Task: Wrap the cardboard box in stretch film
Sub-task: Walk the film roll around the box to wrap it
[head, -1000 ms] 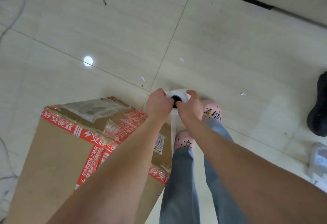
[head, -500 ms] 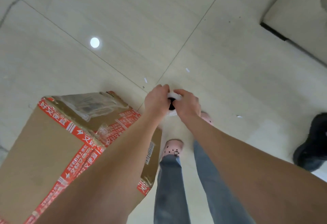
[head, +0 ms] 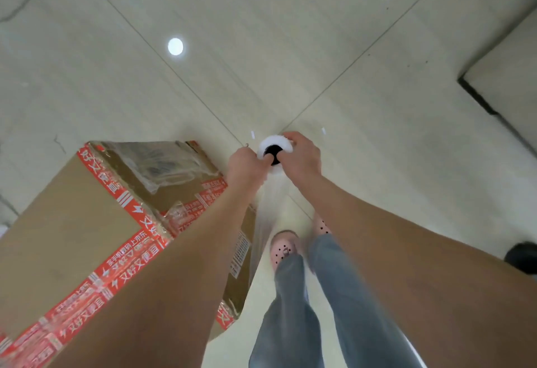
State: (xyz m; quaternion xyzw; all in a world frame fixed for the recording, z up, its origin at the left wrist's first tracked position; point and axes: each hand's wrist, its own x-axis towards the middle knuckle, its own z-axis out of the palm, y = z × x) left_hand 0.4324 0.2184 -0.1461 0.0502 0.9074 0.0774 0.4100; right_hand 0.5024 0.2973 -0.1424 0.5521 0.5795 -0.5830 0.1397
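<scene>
A tall brown cardboard box (head: 72, 222) with red printed tape stands on the floor at lower left, crumpled clear film on its top. A white roll of stretch film (head: 274, 146) with a dark core is held upright between both hands, just right of the box's far corner. My left hand (head: 245, 165) grips the roll's left side and my right hand (head: 302, 155) grips its right side. A sheet of clear film (head: 266, 210) runs down from the roll along the box's right face.
Pale floor tiles surround the box. My legs in blue jeans (head: 296, 303) and pink clogs (head: 283, 248) stand just right of the box. A dark object (head: 521, 257) lies at the right edge. A raised step with a dark edge (head: 479, 100) is at upper right.
Both hands carried the roll further away and a little right of the box's corner. The film sheet now stretches along the box's right face. The view swung left round the box.
</scene>
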